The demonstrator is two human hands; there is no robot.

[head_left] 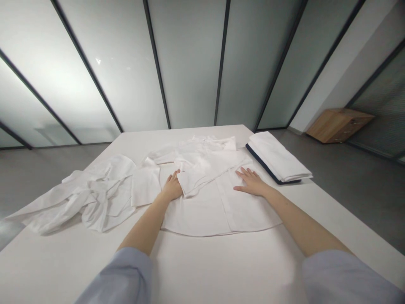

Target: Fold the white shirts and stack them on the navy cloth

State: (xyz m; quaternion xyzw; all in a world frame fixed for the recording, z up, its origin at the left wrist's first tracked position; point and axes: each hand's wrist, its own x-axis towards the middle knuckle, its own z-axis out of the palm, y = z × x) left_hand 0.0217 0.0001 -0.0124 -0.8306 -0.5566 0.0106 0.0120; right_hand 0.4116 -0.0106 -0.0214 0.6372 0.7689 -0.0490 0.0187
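A white long-sleeved shirt (202, 215) lies spread on the table, its curved hem toward me. One sleeve is folded across the body, and its cuff end lies close beside my left hand (173, 186). That hand rests at the shirt's left side with its fingers drawn together on the cloth; the fingertips are partly hidden. On the right side of the shirt, my right hand (250, 182) lies flat, palm down, with fingers spread. The other sleeve sticks out to the left of my left forearm. The collar end, at the far side, looks rumpled.
Left of the shirt lies a crumpled heap of white cloth (107, 194). A folded white stack (278, 158) with a dark navy layer beneath (262, 164) sits near the right edge of the white table (221, 270). A wooden cabinet (338, 124) stands beyond, by frosted glass panels.
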